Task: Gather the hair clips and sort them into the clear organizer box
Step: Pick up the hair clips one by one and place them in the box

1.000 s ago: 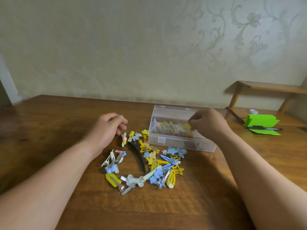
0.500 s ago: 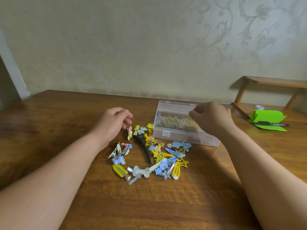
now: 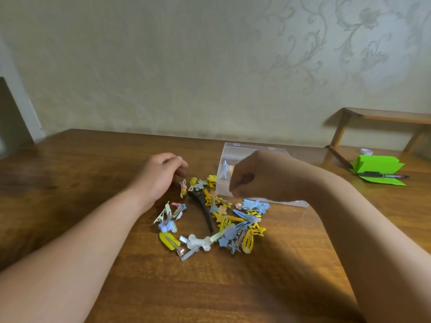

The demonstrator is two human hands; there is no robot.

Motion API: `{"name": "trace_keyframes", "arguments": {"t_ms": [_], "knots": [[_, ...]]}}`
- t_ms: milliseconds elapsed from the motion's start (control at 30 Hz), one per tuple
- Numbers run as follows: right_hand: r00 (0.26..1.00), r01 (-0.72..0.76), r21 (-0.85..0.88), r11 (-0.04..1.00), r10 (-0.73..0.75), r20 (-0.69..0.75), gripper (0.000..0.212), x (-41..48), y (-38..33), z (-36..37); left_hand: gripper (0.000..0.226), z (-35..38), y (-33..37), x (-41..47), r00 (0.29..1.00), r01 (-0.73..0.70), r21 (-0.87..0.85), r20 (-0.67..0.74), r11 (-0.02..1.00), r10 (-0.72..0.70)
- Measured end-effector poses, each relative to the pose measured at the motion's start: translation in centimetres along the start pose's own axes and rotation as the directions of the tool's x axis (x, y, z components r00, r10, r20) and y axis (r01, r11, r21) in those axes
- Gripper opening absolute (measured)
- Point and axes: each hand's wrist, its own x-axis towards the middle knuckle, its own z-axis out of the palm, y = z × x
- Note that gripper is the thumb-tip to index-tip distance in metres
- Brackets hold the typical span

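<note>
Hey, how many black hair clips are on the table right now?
1. The black hair clip lies in the middle of the loose pile, just front-left of the clear organizer box. The right hand may hide others.

Yellow, blue and white hair clips (image 3: 224,220), one black clip (image 3: 203,208), brown woodgrain counter (image 3: 93,159), green paper (image 3: 377,164), floral-patterned wall (image 3: 326,54)

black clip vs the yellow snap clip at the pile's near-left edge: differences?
The black clip is long, slim and slightly curved; the yellow snap clip is shorter, wider and round-ended. The black clip lies mid-pile, the yellow snap clip at the near-left edge. Both lie loose on the table, outside the box.
</note>
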Motion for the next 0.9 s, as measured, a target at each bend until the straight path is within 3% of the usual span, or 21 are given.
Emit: {"name": "trace_keyframes", "arguments": {"t_ms": [300,633,900], "knots": [[0.967,0.032,-0.089,0.996,-0.008,0.255,0.012,0.0,-1.3,1.5,0.029,0.1,0.0,0.0,1.000,-0.013,0.008,0.004,1.000,0.013],[0.977,0.055,-0.162,0.985,-0.020,0.212,0.017,0.4,-1.5,2.4,0.030,0.1,0.1,-0.2,1.000,-0.012,0.024,0.005,1.000,0.011],[0.997,-0.008,0.134,0.991,-0.003,0.083,0.014,-0.1,0.1,-0.1,0.030,0.1,0.4,-0.2,1.000,0.002,0.009,0.002,1.000,-0.002]]}}
